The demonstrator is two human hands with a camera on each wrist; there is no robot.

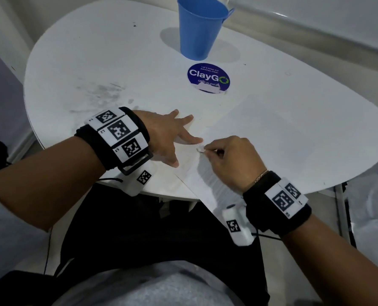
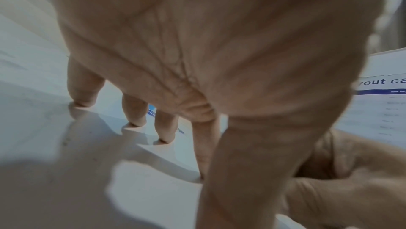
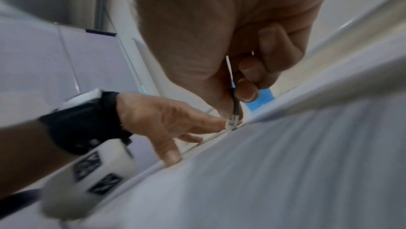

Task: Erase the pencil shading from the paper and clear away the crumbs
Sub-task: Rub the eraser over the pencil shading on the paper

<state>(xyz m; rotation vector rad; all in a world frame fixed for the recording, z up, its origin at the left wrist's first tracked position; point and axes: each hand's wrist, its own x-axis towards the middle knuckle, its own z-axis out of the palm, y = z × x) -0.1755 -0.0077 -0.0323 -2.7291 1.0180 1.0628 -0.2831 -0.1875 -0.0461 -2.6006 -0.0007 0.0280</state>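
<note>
paper point(image 1: 260, 129) overhangs near table point(image 1: 95, 51) edge; left hand point(image 1: 163, 133) flat on it.

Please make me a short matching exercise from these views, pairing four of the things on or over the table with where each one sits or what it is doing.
Things:
1. left hand
2. right hand
3. blue cup
4. round sticker

States:
A. stands upright at the far side of the table
B. lies flat on the tabletop, just nearer than the cup
C. fingers spread, pressing down on the paper
D. fingers curled, pinching a small eraser against the paper

Pairs: 1-C, 2-D, 3-A, 4-B
</note>
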